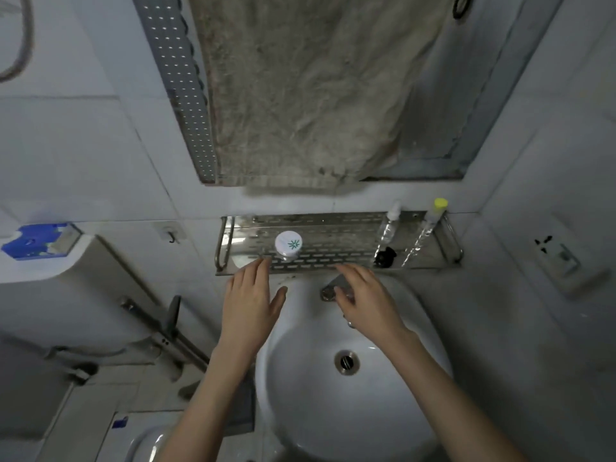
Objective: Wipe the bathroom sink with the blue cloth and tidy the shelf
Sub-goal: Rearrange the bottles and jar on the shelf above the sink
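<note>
White ceramic forms the sink, which fills the lower middle of our view. Its round metal drain sits near the centre of the bowl and the metal tap at the back rim. Just above the tap, fixed to the tiled wall, runs the shelf, a slotted steel tray with a rail at each end.

On its left part stands a jar with a white lid bearing a green mark. Toward the right end stand a white-topped bottle and a yellow-capped bottle, both clear. A small black object lies at the foot of the first.

Our left hand reaches over the sink's left rim, palm down. Its fingers are straight, their tips at the shelf's front edge just below the jar, and it holds nothing. Our right hand hovers over the tap with its fingers loosely bent and gripping nothing we can see. Whether they touch the tap we cannot tell.

Above the shelf hangs a worn beige towel, with a perforated metal strip along its left side. To the left stands a white cistern with a blue holder on top, and a wall hook sits between it and the shelf. To the right is a wall socket.
</note>
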